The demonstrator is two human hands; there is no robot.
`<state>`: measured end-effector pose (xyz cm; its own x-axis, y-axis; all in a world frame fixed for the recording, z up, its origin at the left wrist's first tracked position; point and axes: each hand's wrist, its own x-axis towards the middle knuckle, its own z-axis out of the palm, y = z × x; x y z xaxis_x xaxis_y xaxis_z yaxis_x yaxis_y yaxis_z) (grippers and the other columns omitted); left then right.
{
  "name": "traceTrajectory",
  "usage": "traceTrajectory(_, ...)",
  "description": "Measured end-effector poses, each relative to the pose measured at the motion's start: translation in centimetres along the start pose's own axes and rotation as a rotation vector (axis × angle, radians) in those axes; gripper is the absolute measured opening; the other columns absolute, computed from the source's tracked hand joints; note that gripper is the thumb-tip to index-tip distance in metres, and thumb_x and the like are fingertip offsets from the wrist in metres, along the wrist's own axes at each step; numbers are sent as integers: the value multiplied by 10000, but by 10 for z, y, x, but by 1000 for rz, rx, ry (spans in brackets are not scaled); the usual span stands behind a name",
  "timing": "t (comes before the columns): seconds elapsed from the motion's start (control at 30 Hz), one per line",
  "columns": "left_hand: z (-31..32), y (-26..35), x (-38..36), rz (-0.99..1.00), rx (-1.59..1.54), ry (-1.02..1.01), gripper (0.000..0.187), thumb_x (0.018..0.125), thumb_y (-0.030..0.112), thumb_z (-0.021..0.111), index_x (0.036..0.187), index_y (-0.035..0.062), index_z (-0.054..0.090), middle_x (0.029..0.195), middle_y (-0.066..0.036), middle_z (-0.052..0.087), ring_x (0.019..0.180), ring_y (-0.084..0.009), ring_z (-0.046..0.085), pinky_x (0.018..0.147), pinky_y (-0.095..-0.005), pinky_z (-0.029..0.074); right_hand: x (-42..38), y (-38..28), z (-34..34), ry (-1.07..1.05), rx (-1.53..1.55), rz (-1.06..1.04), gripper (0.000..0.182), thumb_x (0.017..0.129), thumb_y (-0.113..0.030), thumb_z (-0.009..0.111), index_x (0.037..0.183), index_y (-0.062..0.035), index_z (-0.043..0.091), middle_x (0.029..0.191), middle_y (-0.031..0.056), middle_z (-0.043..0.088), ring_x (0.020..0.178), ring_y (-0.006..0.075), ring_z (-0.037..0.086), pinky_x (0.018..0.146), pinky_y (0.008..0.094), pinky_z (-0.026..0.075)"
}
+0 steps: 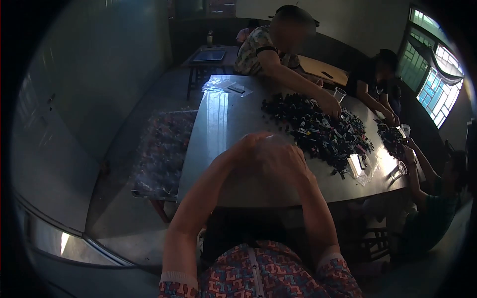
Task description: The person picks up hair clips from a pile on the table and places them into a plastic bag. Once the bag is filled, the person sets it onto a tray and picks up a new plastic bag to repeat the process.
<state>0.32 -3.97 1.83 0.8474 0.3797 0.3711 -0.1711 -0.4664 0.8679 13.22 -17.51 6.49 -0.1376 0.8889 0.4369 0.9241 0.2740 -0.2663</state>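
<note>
My left hand (252, 148) and my right hand (284, 161) are together above the near part of the metal table (198, 169). Both are smeared by motion. Something pale and clear seems to show between them, too blurred to name. Just beyond my right hand lies a large pile of small dark pieces (318, 130), with some white, green and red bits among them. Right of my hands, a clear plastic bag with white contents (356, 166) rests at the pile's near edge.
A person across the table (258, 42) reaches into the pile. Two more people sit at the right by a smaller pile (392, 140). Clear cups (339, 94) stand nearby. Plastic bags (218, 85) lie at the far left corner. A plastic-covered low table (164, 149) adjoins the left side.
</note>
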Motion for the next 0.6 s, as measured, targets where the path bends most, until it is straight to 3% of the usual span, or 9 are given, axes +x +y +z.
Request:
traceTrajectory(0.07,2,7,0,79,-185,11,629,728,48,697,1330,73,517,1146,-92,648,1024,-177,609,930,-322,476,1,-9,-7,67,5,53,163,874,-168,554,944,-103,686,806,147,679,780,353,657,703,473,502)
traceTrajectory(0.13,0,16,-3,-90,140,56,617,727,63,704,1318,70,526,1094,-78,657,992,-171,607,927,-326,468,1,-11,-7,25,-17,67,165,877,-174,552,942,-106,688,802,149,677,782,350,658,701,469,502)
traceTrajectory(0.27,-1,7,0,-55,169,45,610,736,67,706,1318,62,524,1057,-72,659,969,-170,603,926,-321,460,-1,-15,-15,-24,-6,74,177,885,-188,543,941,-109,692,796,152,675,770,344,659,695,463,505)
traceTrajectory(0.33,-4,3,0,-99,-84,26,622,730,76,726,1318,56,523,1036,-67,657,978,-168,598,932,-320,454,-3,-15,-19,2,31,63,179,879,-190,555,950,-110,699,805,152,678,770,342,661,695,451,508)
traceTrajectory(0.4,-8,4,-1,-81,18,40,622,730,69,732,1316,54,525,1023,-64,654,981,-166,594,933,-324,454,-4,-13,-25,26,67,51,183,873,-193,566,958,-111,707,814,152,682,771,340,662,696,440,512)
traceTrajectory(0.5,-12,9,-3,-90,139,67,611,735,53,733,1310,46,527,1005,-58,648,995,-168,591,945,-335,452,-1,7,-44,24,203,133,205,858,-209,603,1000,-115,718,852,150,695,790,326,672,730,417,519)
traceTrajectory(0.57,-15,6,-3,-117,158,78,599,741,44,729,1305,40,528,999,-56,643,1005,-173,592,956,-343,451,7,33,-54,90,472,400,228,842,-220,641,1025,-110,719,863,128,712,808,320,682,768,406,526)
traceTrajectory(0.6,-16,3,-2,-80,194,80,584,749,36,719,1301,39,529,1001,-54,641,1013,-179,597,969,-348,451,12,52,-55,85,470,403,228,842,-220,641,1025,-110,719,863,128,712,808,320,682,768,406,526)
